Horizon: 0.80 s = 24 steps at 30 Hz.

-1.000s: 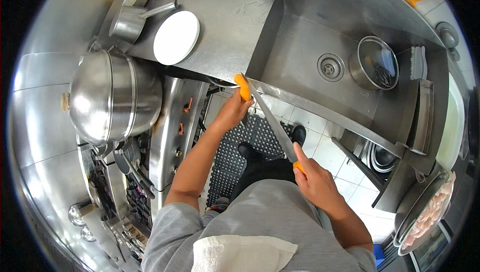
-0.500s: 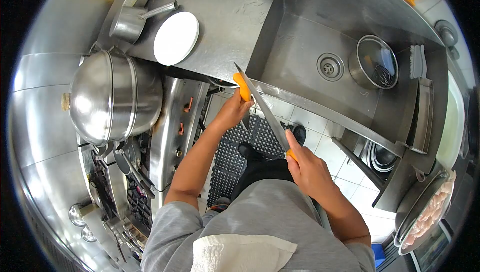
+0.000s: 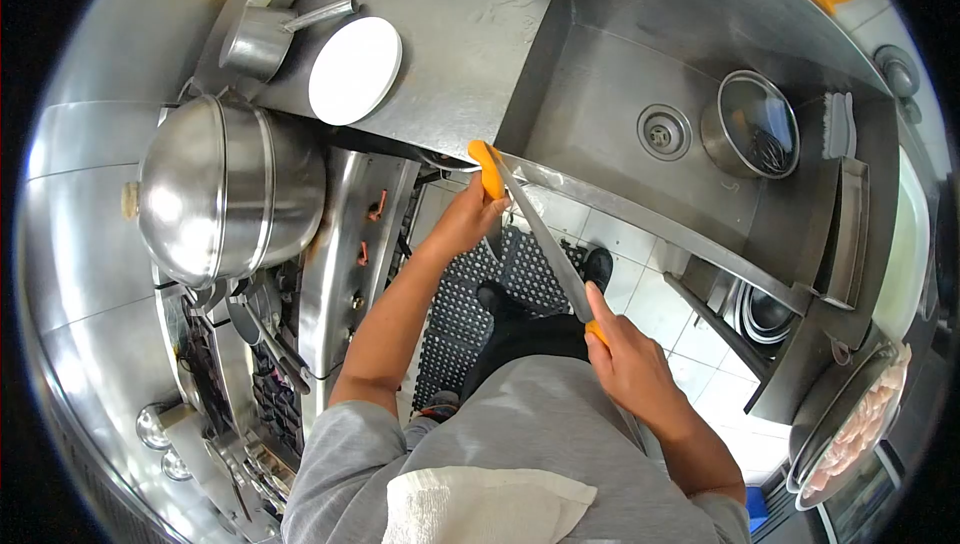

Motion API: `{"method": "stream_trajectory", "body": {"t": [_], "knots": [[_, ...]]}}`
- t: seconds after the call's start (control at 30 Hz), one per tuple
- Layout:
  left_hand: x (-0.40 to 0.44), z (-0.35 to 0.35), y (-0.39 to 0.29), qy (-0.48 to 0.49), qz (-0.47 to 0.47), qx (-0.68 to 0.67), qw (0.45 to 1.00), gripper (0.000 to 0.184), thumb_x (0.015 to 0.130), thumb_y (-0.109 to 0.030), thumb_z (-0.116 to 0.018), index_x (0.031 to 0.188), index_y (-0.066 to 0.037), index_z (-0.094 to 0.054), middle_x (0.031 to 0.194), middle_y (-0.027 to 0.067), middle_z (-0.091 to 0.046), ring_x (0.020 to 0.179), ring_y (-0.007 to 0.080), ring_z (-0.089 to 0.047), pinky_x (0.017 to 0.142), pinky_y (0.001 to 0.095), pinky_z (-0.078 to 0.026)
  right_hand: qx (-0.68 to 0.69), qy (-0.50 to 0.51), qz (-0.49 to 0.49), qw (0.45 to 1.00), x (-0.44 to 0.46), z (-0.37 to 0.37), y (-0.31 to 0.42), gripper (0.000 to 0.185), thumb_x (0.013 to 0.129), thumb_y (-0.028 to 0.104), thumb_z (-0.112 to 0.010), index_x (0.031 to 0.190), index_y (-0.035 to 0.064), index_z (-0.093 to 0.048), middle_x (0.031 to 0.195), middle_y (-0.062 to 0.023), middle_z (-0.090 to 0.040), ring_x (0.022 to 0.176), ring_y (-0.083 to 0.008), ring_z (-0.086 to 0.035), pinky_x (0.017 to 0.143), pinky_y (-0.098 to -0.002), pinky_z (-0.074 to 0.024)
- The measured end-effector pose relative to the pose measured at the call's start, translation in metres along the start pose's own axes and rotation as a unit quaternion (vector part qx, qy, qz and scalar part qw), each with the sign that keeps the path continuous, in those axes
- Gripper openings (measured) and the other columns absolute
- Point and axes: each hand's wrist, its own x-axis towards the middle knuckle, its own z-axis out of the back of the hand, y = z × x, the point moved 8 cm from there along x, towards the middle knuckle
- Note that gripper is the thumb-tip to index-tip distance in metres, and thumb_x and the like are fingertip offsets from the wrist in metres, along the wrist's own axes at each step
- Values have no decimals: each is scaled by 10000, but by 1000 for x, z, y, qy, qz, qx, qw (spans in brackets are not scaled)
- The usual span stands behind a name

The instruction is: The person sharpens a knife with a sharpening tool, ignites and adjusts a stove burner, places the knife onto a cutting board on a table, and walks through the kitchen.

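Left hand point(image 3: 468, 221): closed round bright orange handle point(image 3: 488, 172), near front edge of steel counter point(image 3: 445, 69)
Right hand point(image 3: 632, 356): wrapped round long orange-handled steel knife point(image 3: 546, 244)

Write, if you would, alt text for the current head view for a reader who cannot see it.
A person's right hand holds a long orange-handled knife slanting across to an orange handle gripped in the left hand. Beyond them, a white plate sits on a steel counter, left of a sink that contains a metal pot.
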Motion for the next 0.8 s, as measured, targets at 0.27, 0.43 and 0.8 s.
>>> {"method": "stream_trajectory", "body": {"t": [0.27,0.43,0.8], "knots": [[0,1,8,5,21,-23,999,327,878,-218,-573,1059,2,-414,818,156,-581,719,277,-578,650,362,-442,-8,-36,19,999,35,-11,7,599,833,138,-562,1373,127,-304,727,-152,-550,553,-317,-574,487,-402,-500],[-1,3,-2,8,15,-32,999,324,876,-213,-574,1059,0,-412,789,150,-565,700,266,-565,646,361,-439,-9,11,-15,1000,1,-7,1,623,835,144,-563,1389,133,-280,719,-130,-536,529,-286,-564,475,-383,-499],[2,1,5,12,4,28,1000,352,875,-218,-577,1084,3,-399,804,151,-566,711,274,-565,655,366,-440,-15,-27,15,999,50,-1,12,610,846,149,-551,1390,151,-273,721,-157,-548,558,-318,-580,480,-404,-493]]}}
